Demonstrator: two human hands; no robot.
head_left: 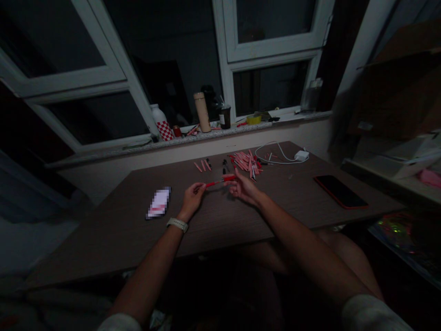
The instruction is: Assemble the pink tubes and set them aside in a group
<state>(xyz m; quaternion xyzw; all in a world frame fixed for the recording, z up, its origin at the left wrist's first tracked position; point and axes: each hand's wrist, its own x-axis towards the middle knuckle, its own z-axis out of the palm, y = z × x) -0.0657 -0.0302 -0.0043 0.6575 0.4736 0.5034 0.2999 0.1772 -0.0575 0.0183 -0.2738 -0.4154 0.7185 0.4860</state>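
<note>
Both my hands are raised over a brown table [113, 230] and hold one red pen [220, 181] between them. My left hand [191, 198], with a pale watch on its wrist, pinches the pen's thin left end. My right hand [243, 187] grips the thicker right end with curled fingers. Just beyond my hands lies a heap of red pens and pen parts [246, 162], with a few loose pieces [203, 165] to its left.
A dark phone in a red case [340, 191] lies at the table's right. A white charger and cable [300, 156] sit at the far edge, a small packet [158, 202] at the left. Bottles and cups [202, 112] line the window sill. Cardboard boxes [396, 151] stand at the right.
</note>
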